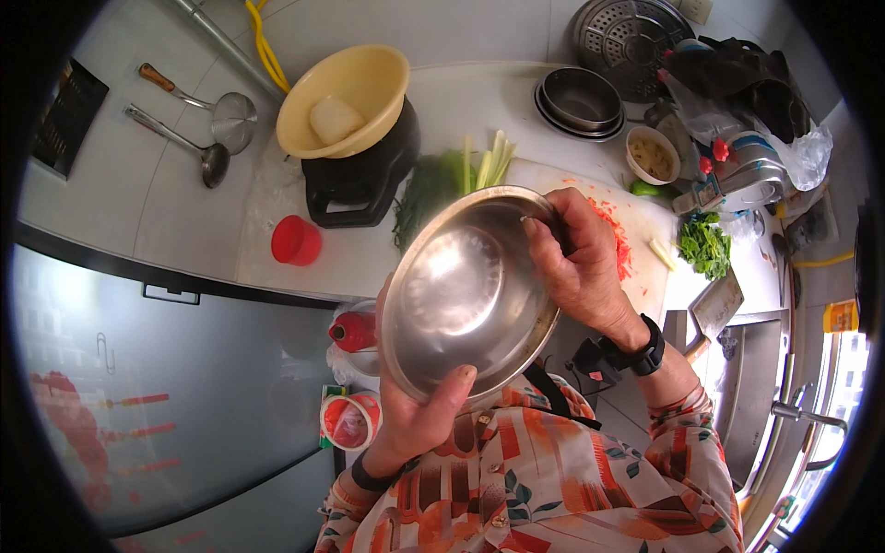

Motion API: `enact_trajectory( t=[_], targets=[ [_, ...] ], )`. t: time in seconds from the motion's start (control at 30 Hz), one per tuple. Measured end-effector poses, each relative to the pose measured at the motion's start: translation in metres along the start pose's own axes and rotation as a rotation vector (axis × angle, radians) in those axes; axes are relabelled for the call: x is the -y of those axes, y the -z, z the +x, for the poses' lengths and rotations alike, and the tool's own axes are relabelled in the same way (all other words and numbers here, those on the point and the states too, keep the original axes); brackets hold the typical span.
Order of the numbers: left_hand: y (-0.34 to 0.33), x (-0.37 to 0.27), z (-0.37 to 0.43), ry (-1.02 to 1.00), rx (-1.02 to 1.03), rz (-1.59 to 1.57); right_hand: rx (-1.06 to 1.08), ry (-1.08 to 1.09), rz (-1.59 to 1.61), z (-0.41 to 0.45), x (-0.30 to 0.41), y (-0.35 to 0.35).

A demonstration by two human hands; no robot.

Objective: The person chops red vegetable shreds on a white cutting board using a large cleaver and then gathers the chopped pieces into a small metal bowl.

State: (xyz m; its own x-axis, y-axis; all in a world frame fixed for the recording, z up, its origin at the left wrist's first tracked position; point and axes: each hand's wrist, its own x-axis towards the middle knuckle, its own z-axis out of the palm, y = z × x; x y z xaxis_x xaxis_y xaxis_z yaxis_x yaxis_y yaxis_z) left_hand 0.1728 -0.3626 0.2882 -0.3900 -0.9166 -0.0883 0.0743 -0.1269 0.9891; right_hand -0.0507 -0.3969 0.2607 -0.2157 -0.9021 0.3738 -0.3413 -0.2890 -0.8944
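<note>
A shiny metal bowl is tilted in front of my body, its inside facing up and holding nothing that I can see. My left hand grips its lower left rim, thumb over the edge and fingers hidden behind. At the upper right, my right hand has its thumb and fingertips at the rim, pinching it or something small there; which one I cannot tell. Beyond the bowl lie leafy greens and cut pale green stalks. Chopped red pieces are spread on a white cutting board.
A yellow basin holding a pale lump rests on a black appliance. Nearby are a red cup, stacked dark metal bowls, a small bowl of pale slices, leafy herbs, a cleaver and a sink.
</note>
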Motion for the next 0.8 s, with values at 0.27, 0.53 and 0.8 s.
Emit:
enact_trajectory(
  t=[0.27, 0.53, 0.8],
  targets=[
    [-0.001, 0.01, 0.001, -0.184, -0.087, -0.013, 0.015, 0.125, 0.126, 0.006, 0.005, -0.012],
    [0.0, 0.012, 0.001, -0.105, -0.089, -0.052, 0.041, 0.025, 0.026, 0.007, -0.007, -0.012],
    [0.004, 0.01, 0.002, -0.056, -0.052, -0.06, -0.01, 0.044, -0.064, 0.011, -0.001, -0.014]
  ],
)
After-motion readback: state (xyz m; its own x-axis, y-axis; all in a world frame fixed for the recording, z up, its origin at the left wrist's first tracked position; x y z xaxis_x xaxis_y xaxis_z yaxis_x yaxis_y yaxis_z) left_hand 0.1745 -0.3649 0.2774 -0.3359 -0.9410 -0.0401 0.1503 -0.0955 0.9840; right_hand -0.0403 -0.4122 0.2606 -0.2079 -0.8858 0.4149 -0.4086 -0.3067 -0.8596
